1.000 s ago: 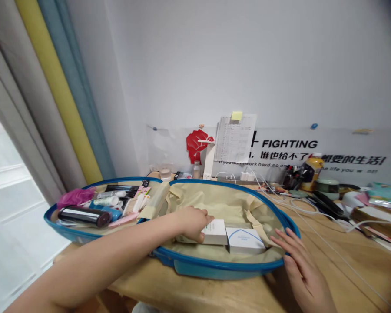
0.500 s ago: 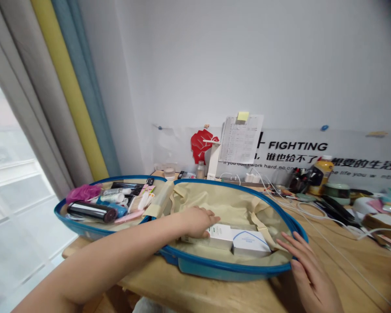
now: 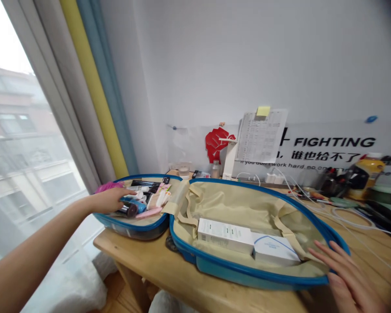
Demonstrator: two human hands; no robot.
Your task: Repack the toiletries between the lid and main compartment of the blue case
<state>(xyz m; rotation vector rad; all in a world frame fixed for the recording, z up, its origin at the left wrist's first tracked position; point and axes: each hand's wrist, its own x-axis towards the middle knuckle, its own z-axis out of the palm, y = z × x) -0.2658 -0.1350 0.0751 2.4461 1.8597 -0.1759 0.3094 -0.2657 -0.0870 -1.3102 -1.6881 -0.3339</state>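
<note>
An open blue hard-shell suitcase (image 3: pixel 247 274) with beige lining lies on the desk in two halves. My left hand (image 3: pixel 109 201) reaches over the left half, with its fingers just above a packed mix of toiletries. Among them are a black cylindrical bottle (image 3: pixel 127 210), a blue item (image 3: pixel 136 206) and a pink mesh sponge (image 3: pixel 107 188). In the right half lie a long white box (image 3: pixel 224 235) and a white box with a blue line (image 3: pixel 273 248), side by side. My right hand (image 3: pixel 347 278) rests open on that half's front rim, holding nothing.
The wooden desk (image 3: pixel 143 261) ends at a front corner below the suitcase, with a bright window (image 3: pixel 26 130) to the left. Behind stand a white lamp (image 3: pixel 230 158) and a yellow-capped bottle (image 3: pixel 365 176). White cables (image 3: pixel 352 224) run across the desk on the right.
My left hand has left the white box and moved left over the toiletries. The white box stays in the right half. The view has swung, shifting the scene to the right.
</note>
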